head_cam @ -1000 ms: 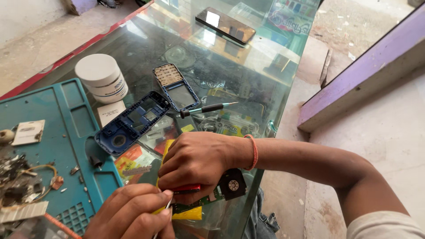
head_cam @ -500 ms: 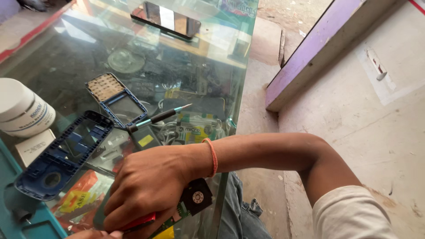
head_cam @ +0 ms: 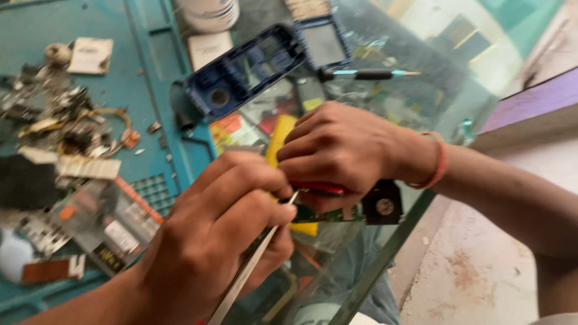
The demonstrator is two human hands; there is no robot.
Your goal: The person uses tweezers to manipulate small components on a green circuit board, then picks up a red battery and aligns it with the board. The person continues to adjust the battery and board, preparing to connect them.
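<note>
Head view: left hand (head_cam: 226,241) pinching tweezers (head_cam: 250,268); right hand (head_cam: 343,150) gripping circuit board (head_cam: 337,212).

The hands (head_cam: 283,198) hide most of the circuit board (head_cam: 328,212).

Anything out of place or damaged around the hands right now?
Nothing looks broken. The blue phone shell lies open and empty on the glass counter, a screwdriver beside it. Loose parts and wires lie scattered over the teal mat. The right hand holds a circuit board; the left hand works tweezers on it.
</note>
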